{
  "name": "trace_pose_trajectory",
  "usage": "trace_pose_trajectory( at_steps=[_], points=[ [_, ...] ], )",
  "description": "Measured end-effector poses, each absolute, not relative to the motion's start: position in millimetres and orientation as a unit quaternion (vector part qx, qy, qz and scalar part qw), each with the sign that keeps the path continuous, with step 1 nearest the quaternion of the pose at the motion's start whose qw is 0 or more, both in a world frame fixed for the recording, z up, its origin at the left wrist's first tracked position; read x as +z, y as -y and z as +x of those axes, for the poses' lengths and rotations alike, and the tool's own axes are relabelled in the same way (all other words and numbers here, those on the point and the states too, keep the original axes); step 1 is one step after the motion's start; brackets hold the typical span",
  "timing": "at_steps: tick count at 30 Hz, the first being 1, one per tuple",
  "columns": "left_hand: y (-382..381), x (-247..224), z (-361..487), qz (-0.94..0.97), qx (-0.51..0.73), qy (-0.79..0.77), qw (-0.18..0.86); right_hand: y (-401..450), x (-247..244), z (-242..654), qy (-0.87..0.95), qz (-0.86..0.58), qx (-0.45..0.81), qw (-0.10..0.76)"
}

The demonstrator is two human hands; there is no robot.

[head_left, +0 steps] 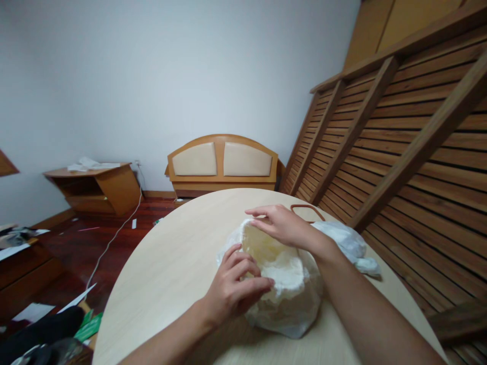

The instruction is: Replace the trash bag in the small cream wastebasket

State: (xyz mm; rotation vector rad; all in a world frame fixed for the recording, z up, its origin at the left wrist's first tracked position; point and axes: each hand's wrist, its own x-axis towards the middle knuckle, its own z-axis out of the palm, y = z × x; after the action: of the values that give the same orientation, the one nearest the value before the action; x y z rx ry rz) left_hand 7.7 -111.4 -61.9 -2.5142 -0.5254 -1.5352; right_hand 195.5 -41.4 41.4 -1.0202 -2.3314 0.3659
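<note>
A translucent white plastic bag [285, 309] sits on the round table with its mouth open toward me. Its white rim looks crumpled, and the inside shows pale yellow; what it contains I cannot make out. My left hand [238, 284] is at the near left side of the mouth, fingers curled over the rim and thumb along the front edge. Across the opening, my right hand [277, 223] touches the far rim with its fingers stretched out and the thumb a little apart below them. Part of the bag's right side is hidden behind my right forearm.
On the pale round table [160, 289], another white plastic bag [346, 241] and a brown looped handle [306, 207] lie beyond my right arm. A slatted wooden frame [380, 152] leans close on the right. A headboard [222, 159] stands behind; a white cable [114, 238] crosses the floor.
</note>
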Motion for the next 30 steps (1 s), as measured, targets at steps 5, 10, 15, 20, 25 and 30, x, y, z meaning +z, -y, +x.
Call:
trace_pose_trajectory(
  at_steps=[5, 10, 15, 20, 25, 30],
  points=[
    [112.1, -62.3, 8.6, -0.835, -0.515, 0.179, 0.076, 45.7, 34.7, 207.2, 0.861, -0.381, 0.164, 0.296],
    [113.3, -61.7, 9.3, -0.832, -0.516, 0.186, 0.079, 44.8, 28.0, 210.8, 0.84, -0.401, 0.174, 0.321],
    [113.7, -60.4, 10.1, -0.83, -0.519, 0.189, 0.077, 50.5, 39.9, 225.1, 0.815, -0.457, 0.14, 0.328],
    [113.7, -60.1, 10.7, -0.828, -0.519, 0.198, 0.078, 56.5, 44.2, 232.4, 0.827, -0.452, 0.138, 0.304],
    [113.5, -59.8, 10.6, -0.83, -0.513, 0.202, 0.083, 46.2, 34.7, 233.4, 0.83, -0.435, 0.154, 0.313],
    [114.5, -58.4, 11.0, -0.827, -0.52, 0.196, 0.08, 18.8, 22.3, 255.0, 0.781, -0.521, 0.071, 0.336]
  ],
)
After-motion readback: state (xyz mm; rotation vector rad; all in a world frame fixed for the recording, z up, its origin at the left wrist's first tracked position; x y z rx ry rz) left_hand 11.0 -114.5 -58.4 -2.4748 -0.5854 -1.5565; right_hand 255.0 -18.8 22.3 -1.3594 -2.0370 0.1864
